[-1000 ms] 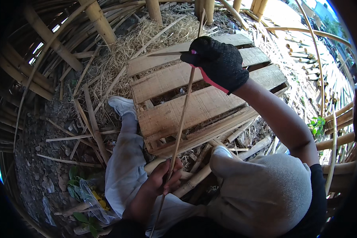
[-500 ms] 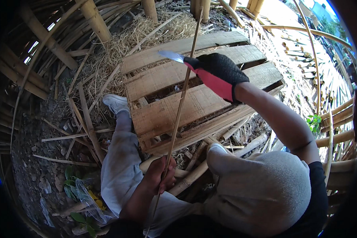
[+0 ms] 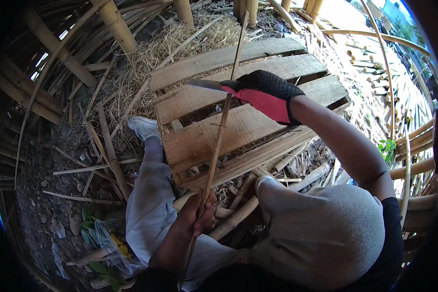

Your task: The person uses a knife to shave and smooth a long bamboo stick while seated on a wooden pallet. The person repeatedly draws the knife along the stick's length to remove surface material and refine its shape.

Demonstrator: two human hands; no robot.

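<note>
Since half a second ago my gloved right hand has come lower and a little leftward, and the knife blade now pokes out to the left of it, flat and nearly level, just reaching the bamboo strip. My left hand has kept its place low on the strip, between my knees. A second back the glove was higher up and the blade was hard to make out.

My right hand is closed around the knife handle, which the black and red glove hides. My bare left hand is clamped on the strip. The two hands are well apart, one near each end of my reach.

The strip is long and thin. It runs from the lower middle of the view, under my left hand, up and slightly rightward past the glove to its far tip near the bamboo poles at the top. I think the blade edge touches the strip, though the blur there leaves me unsure.

Under it lies a wooden pallet on the ground, with straw behind it. Split bamboo slats lie on the dirt to my left, beside my white shoe. Cut bamboo pieces lie in sunlight on the right.
</note>
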